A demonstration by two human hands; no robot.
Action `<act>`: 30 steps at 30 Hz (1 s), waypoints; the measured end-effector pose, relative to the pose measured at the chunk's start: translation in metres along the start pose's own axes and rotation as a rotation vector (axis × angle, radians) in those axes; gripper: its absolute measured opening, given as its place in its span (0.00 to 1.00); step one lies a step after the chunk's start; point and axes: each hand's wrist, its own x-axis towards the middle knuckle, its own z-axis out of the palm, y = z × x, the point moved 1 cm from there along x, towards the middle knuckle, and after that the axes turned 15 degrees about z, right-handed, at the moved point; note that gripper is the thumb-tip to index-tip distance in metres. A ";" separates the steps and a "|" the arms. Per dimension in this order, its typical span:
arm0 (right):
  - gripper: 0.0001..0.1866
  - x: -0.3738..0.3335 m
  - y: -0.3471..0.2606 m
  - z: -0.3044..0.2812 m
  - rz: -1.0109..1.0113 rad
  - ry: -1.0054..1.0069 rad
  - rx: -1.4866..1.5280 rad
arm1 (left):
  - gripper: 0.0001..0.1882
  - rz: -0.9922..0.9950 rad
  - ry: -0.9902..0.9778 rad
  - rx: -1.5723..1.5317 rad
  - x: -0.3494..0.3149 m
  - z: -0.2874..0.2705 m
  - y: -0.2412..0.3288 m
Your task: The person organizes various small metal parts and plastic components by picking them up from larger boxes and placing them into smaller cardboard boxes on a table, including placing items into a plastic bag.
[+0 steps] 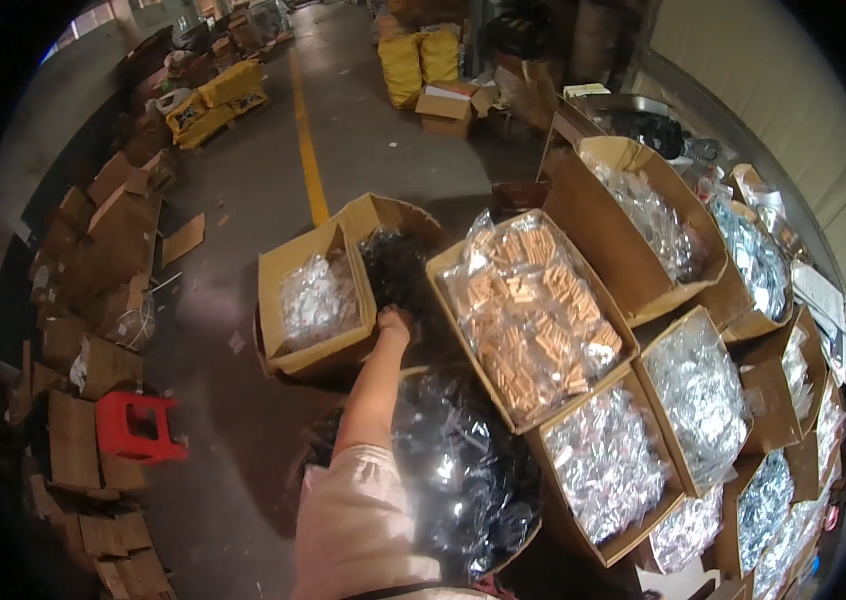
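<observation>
My left hand (395,322) reaches forward on an outstretched arm and looks closed. It is at the right corner of a small cardboard box (318,347), beside black plastic bags (391,265). Its fingertips are partly hidden, so what they grip cannot be made out. Clear bags of small parts (320,298) fill the small box, which rests on a larger open carton (395,212). Under my forearm is a container lined with shiny black plastic (463,470). My right hand is out of view.
To the right stands a carton of bagged copper-coloured pieces (528,315). Several cartons of clear-bagged parts (608,460) crowd beyond it. A red plastic stool (140,427) and flattened cardboard (73,440) lie left. Yellow sacks (403,70) stand far off near a yellow floor line (305,140).
</observation>
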 end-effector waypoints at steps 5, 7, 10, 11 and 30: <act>0.11 -0.054 0.094 -0.017 0.151 -0.623 -0.029 | 0.20 -0.137 0.045 -0.342 0.062 0.031 -0.014; 0.11 -0.094 0.061 -0.016 0.194 -0.621 -0.121 | 0.22 -0.126 0.040 -0.438 0.095 0.053 -0.009; 0.12 -0.122 0.014 -0.002 0.150 -0.646 -0.220 | 0.20 -0.177 0.191 -0.598 0.139 0.104 -0.038; 0.12 -0.116 0.005 0.014 0.110 -0.696 -0.215 | 0.20 -0.282 0.327 -0.740 0.144 0.123 -0.081; 0.21 -0.148 -0.015 0.072 0.046 -0.820 -0.276 | 0.16 0.552 0.936 -1.971 -0.120 -0.196 0.012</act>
